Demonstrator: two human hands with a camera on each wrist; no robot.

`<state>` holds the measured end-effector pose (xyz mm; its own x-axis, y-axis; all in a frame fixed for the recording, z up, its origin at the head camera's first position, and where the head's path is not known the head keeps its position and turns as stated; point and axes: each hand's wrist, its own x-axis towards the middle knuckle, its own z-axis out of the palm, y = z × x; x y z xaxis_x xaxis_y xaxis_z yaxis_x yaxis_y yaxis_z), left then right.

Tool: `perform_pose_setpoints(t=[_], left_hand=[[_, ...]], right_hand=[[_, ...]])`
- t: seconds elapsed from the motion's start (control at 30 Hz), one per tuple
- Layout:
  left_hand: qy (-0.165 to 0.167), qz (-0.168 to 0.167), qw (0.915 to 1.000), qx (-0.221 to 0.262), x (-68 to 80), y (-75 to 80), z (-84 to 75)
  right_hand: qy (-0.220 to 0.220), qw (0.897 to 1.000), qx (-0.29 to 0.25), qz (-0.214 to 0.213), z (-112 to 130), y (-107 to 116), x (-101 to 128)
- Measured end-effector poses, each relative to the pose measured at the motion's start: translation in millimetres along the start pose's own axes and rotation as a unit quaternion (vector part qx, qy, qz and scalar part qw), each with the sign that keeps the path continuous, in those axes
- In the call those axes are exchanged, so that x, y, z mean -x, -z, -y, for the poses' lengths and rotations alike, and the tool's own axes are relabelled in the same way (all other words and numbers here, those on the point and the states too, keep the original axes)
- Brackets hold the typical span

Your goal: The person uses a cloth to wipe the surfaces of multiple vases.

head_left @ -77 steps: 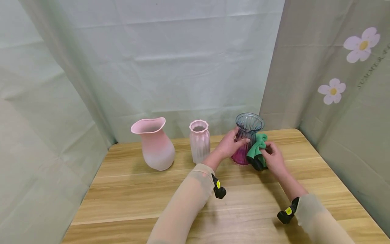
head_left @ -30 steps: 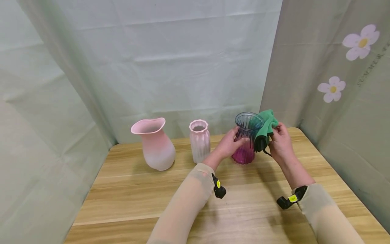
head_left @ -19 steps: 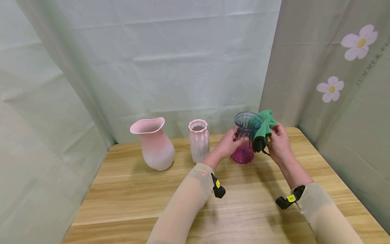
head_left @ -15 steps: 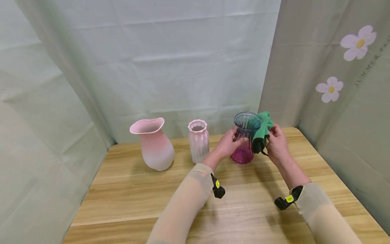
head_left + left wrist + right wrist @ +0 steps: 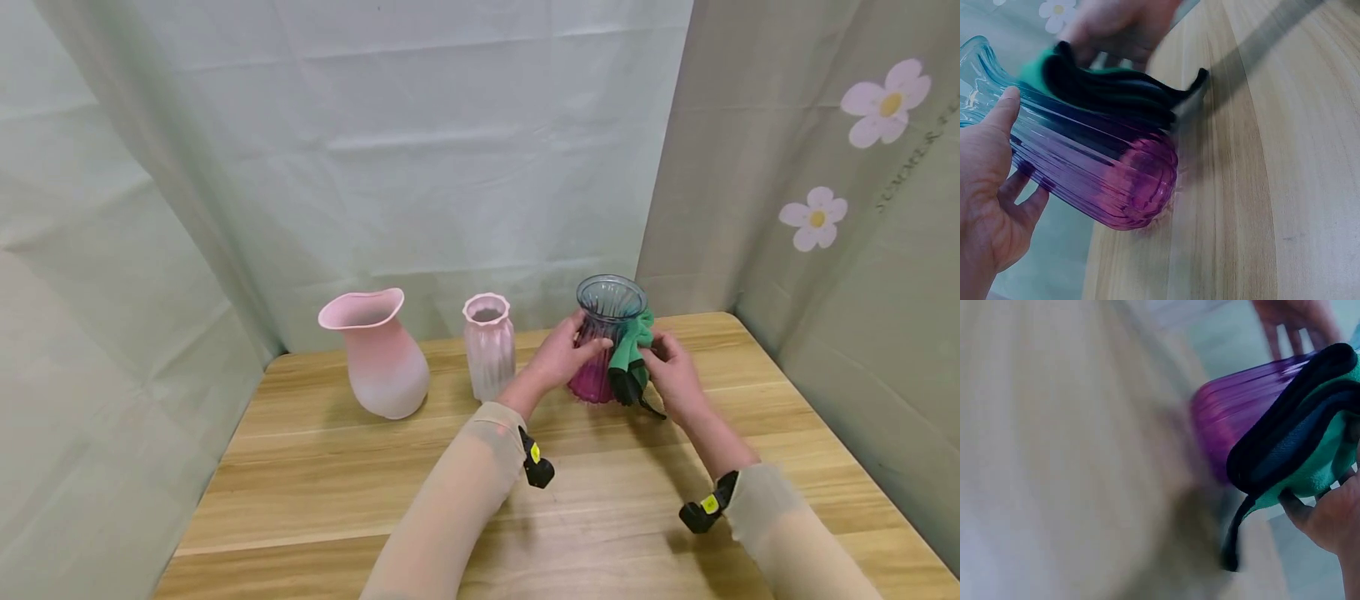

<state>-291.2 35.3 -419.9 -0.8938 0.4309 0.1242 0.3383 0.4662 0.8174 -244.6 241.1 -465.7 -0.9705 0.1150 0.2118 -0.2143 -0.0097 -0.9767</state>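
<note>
A ribbed glass vase, blue at the flared rim and magenta at the base, stands upright toward the back right of the table. My left hand grips it from the left, thumb across the front and fingers behind. In my right hand is a folded green cloth with black edging, pinched between thumb and fingers and laid against the vase's right side. The left wrist view shows the cloth lying along the magenta glass, its black loop sticking out past the base.
To the left stand a slim white-pink fluted vase and a larger pink-to-white vase with a wavy flared mouth. The wooden table ends at a pale curtain behind. A flower-printed curtain borders the right side.
My right hand has moved the cloth down along the vase's right side, from beside the rim to the middle of the body. The left hand and the vase stay in place.
</note>
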Motion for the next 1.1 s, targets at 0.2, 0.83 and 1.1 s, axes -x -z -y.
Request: perform_pose_setpoints(t=[0.2,0.83,1.1], left_hand=[[-0.005,0.001,1.0000,-0.003,0.2,0.6,-0.1],[-0.024,-0.001,0.9997,0.002,0.0,1.9,0.6],[-0.008,0.001,0.9999,-0.008,1.2,0.9,-0.2]], right_hand=[[-0.022,0.997,0.059,-0.039,-36,2,12],[-0.027,0.996,0.039,-0.071,-22,-10,10],[0.011,0.995,-0.055,-0.088,16,-20,-5]])
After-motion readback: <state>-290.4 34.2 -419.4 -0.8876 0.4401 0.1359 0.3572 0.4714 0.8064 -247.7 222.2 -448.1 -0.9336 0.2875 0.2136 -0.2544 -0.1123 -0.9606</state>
